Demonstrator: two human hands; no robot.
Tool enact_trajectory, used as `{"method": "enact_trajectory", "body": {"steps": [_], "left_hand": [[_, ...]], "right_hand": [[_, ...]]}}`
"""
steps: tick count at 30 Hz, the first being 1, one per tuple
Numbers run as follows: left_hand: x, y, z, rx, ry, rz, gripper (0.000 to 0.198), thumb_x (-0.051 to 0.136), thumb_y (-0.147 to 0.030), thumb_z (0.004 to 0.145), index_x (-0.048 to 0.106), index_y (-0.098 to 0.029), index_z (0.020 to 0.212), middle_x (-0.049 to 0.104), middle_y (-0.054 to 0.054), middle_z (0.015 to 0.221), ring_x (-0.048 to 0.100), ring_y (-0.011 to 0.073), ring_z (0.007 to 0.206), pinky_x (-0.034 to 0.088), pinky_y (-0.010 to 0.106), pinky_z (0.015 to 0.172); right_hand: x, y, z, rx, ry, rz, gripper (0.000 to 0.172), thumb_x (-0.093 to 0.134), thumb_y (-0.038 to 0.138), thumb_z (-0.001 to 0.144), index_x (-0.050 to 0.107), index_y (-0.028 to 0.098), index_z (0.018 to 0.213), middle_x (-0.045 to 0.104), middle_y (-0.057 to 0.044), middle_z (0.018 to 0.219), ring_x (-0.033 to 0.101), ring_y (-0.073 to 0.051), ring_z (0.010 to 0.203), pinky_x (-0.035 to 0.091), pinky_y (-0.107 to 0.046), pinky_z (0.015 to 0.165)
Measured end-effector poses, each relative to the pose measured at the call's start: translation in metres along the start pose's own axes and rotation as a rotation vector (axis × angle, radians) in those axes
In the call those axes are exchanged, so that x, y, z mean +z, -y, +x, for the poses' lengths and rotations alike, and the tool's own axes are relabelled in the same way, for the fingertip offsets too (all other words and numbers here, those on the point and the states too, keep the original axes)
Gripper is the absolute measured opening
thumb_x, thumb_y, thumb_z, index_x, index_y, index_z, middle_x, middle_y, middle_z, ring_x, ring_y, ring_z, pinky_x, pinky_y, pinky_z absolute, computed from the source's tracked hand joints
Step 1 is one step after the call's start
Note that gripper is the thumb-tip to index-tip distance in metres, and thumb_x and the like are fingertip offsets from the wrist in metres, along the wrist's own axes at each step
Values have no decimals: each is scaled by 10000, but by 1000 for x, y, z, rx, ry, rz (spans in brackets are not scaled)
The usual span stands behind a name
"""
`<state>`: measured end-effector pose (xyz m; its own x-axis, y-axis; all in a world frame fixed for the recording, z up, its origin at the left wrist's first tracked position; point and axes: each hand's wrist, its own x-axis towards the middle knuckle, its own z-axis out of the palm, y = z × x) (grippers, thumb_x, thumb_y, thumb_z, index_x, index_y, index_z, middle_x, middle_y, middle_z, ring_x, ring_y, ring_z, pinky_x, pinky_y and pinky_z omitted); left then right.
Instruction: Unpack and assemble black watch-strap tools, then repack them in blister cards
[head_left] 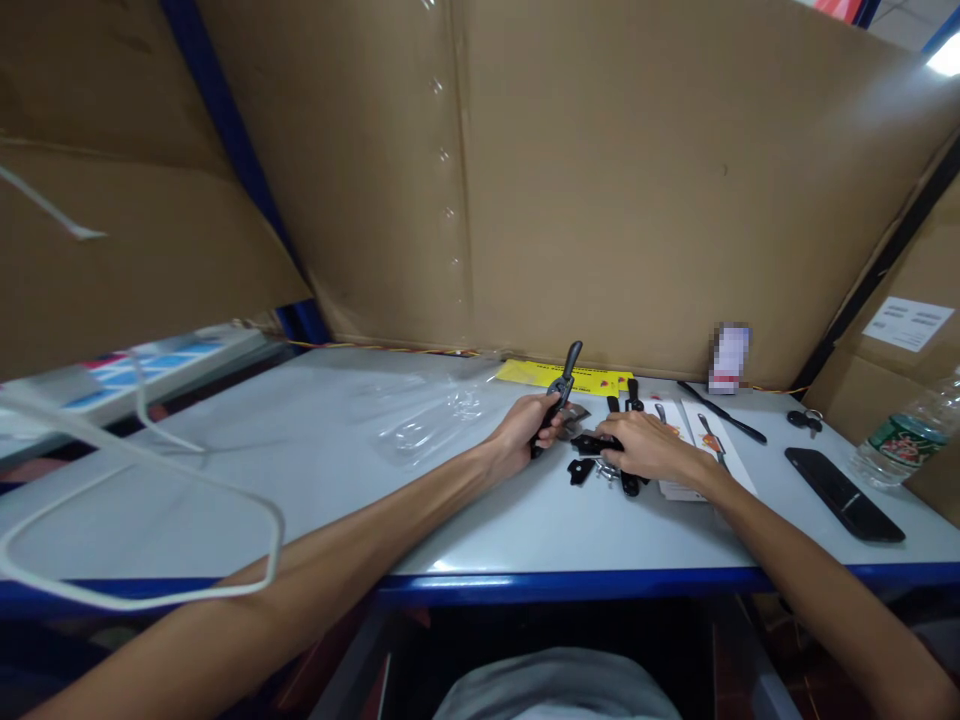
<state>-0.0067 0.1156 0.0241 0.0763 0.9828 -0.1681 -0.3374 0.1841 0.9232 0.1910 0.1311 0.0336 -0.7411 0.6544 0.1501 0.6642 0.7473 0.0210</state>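
Note:
My left hand [529, 425] is closed round a black-handled tool [564, 380] whose handle sticks up and away from me. My right hand [649, 445] rests on the grey table [300, 500] with its fingers curled over a small black part [592, 442]. More small black and metal parts [581, 472] lie just in front of both hands. Printed white cards [705, 440] showing a tool lie under and behind my right hand.
Clear plastic packaging [427, 420] lies left of my hands. A yellow label [562, 377], a long black tool [724, 412], keys [802, 420], a dark phone [844, 495] and a water bottle [907, 435] are on the table. Cardboard walls stand behind. A white cable [150, 470] loops at left.

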Motion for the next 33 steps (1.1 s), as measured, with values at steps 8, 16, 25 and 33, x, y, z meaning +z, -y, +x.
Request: {"method": "enact_trajectory", "body": {"steps": [8, 16, 25, 33], "left_hand": [[1, 2, 0, -15, 29, -39, 326, 338, -274, 1011, 544, -120, 811, 407, -51, 531, 262, 28, 334, 165, 147, 326], [-1, -2, 1, -22, -23, -121, 269, 395, -250, 977, 585, -116, 841, 423, -35, 516, 268, 34, 334, 164, 158, 323], [-4, 2, 5, -56, 15, -199, 212, 441, -251, 963, 591, -116, 901, 450, -26, 511, 300, 40, 329, 179, 152, 316], [-5, -6, 4, 81, -121, -178, 282, 339, -254, 996, 556, -124, 872, 440, -40, 509, 302, 44, 334, 203, 155, 324]], "right_hand": [[-9, -9, 4, 94, -199, 64, 142, 563, 211, 923, 700, 182, 907, 729, -51, 918, 636, -159, 818, 367, -250, 704], [-13, -33, 1, 383, -135, -265, 214, 522, 254, 927, 720, 179, 896, 742, -131, 921, 685, -261, 862, 389, -294, 672], [-13, -28, 4, 331, -113, -122, 244, 519, 287, 941, 744, 210, 888, 749, -75, 901, 677, -210, 846, 380, -264, 683], [-10, -13, 5, 261, -169, -14, 159, 567, 215, 898, 726, 218, 900, 750, -38, 945, 659, -175, 855, 373, -247, 677]]}}
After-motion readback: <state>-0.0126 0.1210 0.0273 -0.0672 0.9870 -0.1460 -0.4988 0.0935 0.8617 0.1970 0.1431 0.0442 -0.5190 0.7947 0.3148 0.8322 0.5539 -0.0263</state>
